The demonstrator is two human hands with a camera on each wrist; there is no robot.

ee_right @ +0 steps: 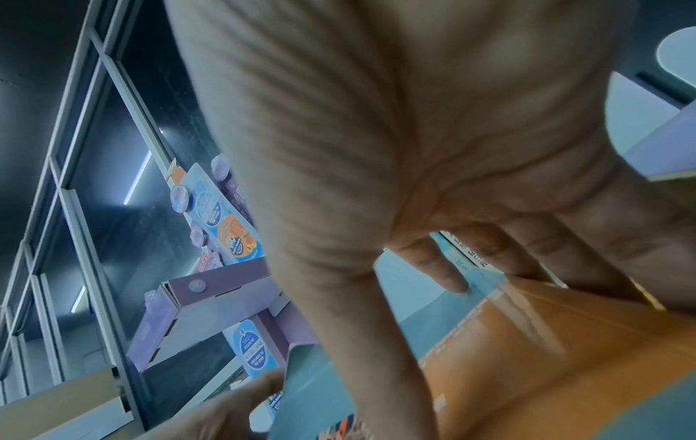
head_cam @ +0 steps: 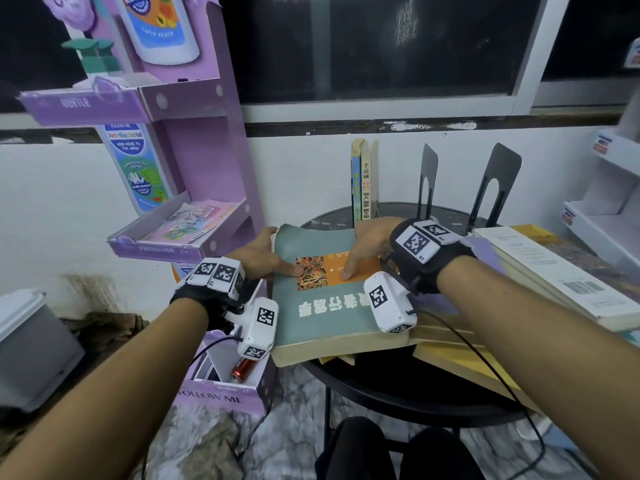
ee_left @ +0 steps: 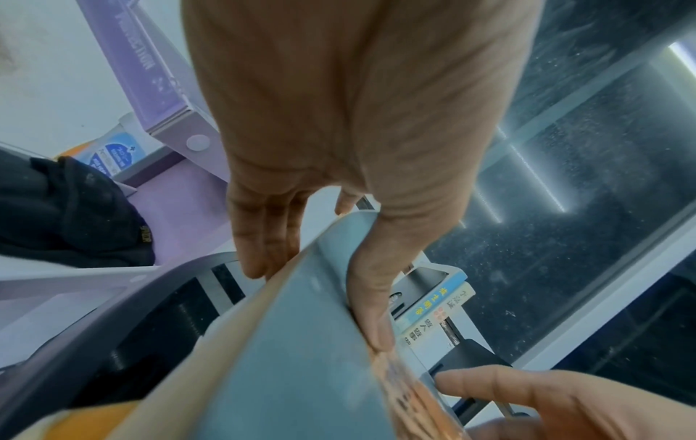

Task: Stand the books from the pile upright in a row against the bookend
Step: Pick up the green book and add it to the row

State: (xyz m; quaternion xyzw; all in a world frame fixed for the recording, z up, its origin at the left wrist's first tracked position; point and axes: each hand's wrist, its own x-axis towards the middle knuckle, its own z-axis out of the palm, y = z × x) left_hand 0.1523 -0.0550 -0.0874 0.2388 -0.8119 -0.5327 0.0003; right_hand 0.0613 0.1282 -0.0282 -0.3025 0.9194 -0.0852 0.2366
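**Grey-green book lifted at one end, row waiting behind**

Grey-green book [head_cam: 322, 292] lay atop the pile [head_cam: 540, 271] on the bench [head_cam: 415, 386]. Left hand [head_cam: 258, 256] and right hand [head_cam: 372, 242] each clasped its far edge, thumbs on the cover, fingers beneath. Upright books [head_cam: 364, 180] stood just beyond, beside the bookend [head_cam: 427, 176]. Swinging the thick volume up carelessly could topple that thin row, or drag the pile off.

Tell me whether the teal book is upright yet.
Not upright: the teal book lies cover-up on the pile, gripped by the left hand and right hand.
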